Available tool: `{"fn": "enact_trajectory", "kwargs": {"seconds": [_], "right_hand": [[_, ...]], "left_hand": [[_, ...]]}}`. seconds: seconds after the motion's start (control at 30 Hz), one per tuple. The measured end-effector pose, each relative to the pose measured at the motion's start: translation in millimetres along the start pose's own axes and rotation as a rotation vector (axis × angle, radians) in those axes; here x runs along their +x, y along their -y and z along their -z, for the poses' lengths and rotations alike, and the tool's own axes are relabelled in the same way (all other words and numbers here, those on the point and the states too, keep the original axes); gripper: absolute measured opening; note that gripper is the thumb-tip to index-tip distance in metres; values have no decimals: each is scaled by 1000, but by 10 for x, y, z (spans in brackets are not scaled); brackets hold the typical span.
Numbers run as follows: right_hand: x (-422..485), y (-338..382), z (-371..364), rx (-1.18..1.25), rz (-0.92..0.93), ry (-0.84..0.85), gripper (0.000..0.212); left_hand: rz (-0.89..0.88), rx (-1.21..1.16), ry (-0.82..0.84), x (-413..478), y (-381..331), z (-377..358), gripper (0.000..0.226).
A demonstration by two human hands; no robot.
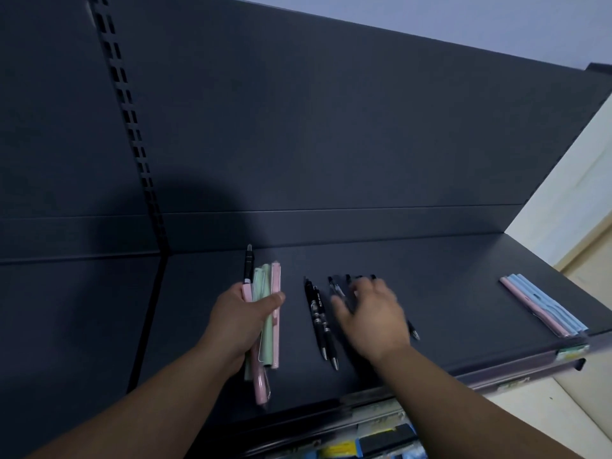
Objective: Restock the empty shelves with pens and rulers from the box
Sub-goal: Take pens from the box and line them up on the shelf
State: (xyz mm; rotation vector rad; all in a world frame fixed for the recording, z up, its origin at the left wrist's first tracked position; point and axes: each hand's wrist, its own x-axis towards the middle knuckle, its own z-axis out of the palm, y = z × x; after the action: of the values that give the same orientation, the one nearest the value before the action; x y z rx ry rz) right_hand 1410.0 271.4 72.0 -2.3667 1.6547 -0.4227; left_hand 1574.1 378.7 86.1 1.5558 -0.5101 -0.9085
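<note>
My left hand (240,321) grips a bundle of pens (266,329), pink, pale green and one black, held just above the dark shelf (447,276). Two black pens (319,321) lie side by side on the shelf, just right of the bundle. My right hand (372,318) lies flat over several more black pens (337,286), its fingers spread and blurred; the tips of those pens show past the fingers and one end pokes out by the wrist. A stack of pale blue and pink pens (543,304) lies at the shelf's right end.
The dark back panel (331,127) rises behind the shelf, with a slotted upright (132,134) on the left. A price rail (530,366) runs along the shelf's front edge. Stocked goods (367,445) show on the shelf below. A pale wall (569,207) stands at the right.
</note>
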Motion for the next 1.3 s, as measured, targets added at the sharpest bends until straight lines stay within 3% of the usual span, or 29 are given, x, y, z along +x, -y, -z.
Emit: {"fn": "enact_trajectory", "kwargs": {"seconds": [0.07, 0.13, 0.23, 0.37, 0.57, 0.67, 0.73, 0.87, 1.03, 1.2, 1.3], "right_hand": [[98, -201, 34, 45, -111, -13, 54], [121, -326, 22, 112, -219, 100, 68], [62, -320, -61, 75, -160, 144, 82], [39, -226, -124, 76, -49, 133, 69], [18, -210, -105, 110, -31, 92, 61], [-72, -133, -8, 391, 9, -39, 43], [-160, -35, 127, 732, -7, 40, 22], [-233, -49, 454, 1105, -58, 188, 15], [-296, -695, 840, 1123, -109, 160, 9], [-441, -1737, 1257, 1365, -259, 76, 10], [-583, -2420, 1566, 1368, -299, 23, 13]], "left_hand": [[9, -3, 4, 8, 13, -2, 20], [16, -6, 4, 14, 33, -14, 18], [10, 15, 7, 20, 53, -51, 15], [9, 26, 18, 28, 53, -74, 17], [3, 58, 89, -67, -4, -125, 21], [-6, 57, 120, -141, -66, -190, 22], [-22, 53, 138, -197, -99, -259, 21], [-66, 130, 232, -350, -138, -540, 18], [-90, 169, 342, -604, -83, -1207, 17], [-76, 231, 466, -964, -7, -2087, 15], [-92, 293, 565, -1235, 86, -2718, 19]]}}
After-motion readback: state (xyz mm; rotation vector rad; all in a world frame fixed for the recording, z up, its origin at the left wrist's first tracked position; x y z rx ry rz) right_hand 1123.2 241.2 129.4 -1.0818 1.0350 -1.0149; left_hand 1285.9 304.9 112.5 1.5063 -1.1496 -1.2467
